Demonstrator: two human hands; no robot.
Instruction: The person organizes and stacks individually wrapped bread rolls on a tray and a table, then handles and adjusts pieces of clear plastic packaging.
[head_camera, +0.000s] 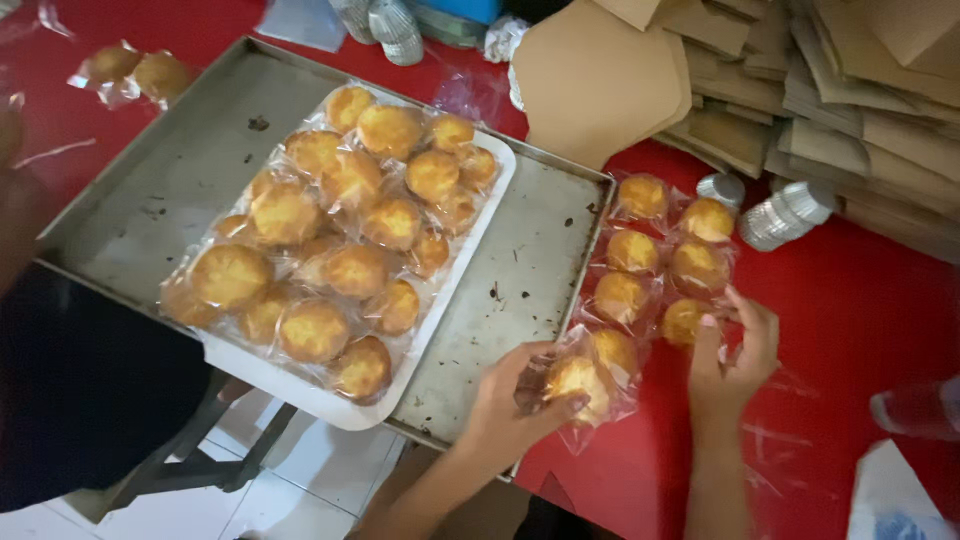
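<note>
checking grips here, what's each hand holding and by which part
The left hand grips a wrapped muffin by its left side, fingers over the plastic. The right hand touches another wrapped muffin at its edge, not lifting it.

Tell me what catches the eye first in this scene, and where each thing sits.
A heap of golden muffins in clear wrappers fills a white tray resting on a big metal baking sheet. Right of it, more wrapped muffins lie in rows on the red table. The left hand holds one wrapped muffin, the right hand touches the rows' edge.
</note>
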